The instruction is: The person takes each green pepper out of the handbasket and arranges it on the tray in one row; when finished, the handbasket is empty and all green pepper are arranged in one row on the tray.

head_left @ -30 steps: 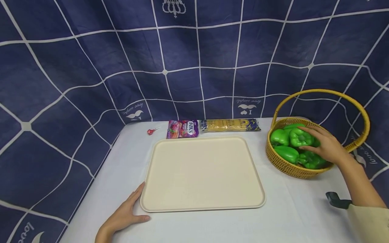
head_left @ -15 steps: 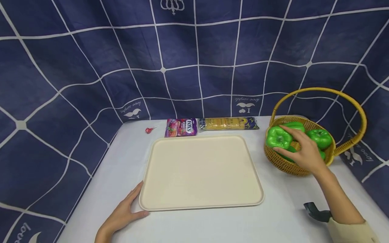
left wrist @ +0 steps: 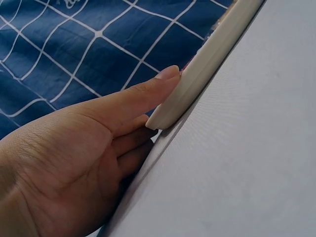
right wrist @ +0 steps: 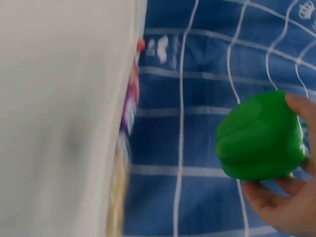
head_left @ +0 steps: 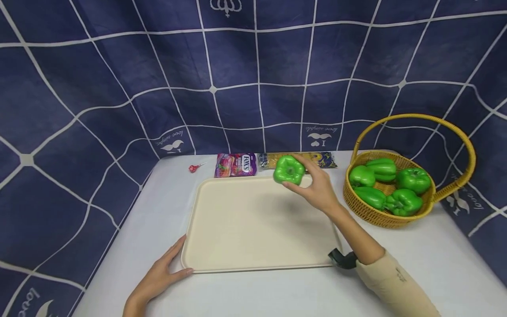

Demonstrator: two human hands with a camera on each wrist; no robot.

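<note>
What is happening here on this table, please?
A person's right hand holds a green pepper above the far edge of a cream tray. The left hand rests flat on the table, its fingers touching the tray's near left corner. Four more green peppers lie in a wicker basket to the right. A candy bag and a pasta packet lie behind the tray.

Candy bag (head_left: 236, 165), lollipop (head_left: 194, 168), perhaps noodle packet (head_left: 317, 159).
</note>
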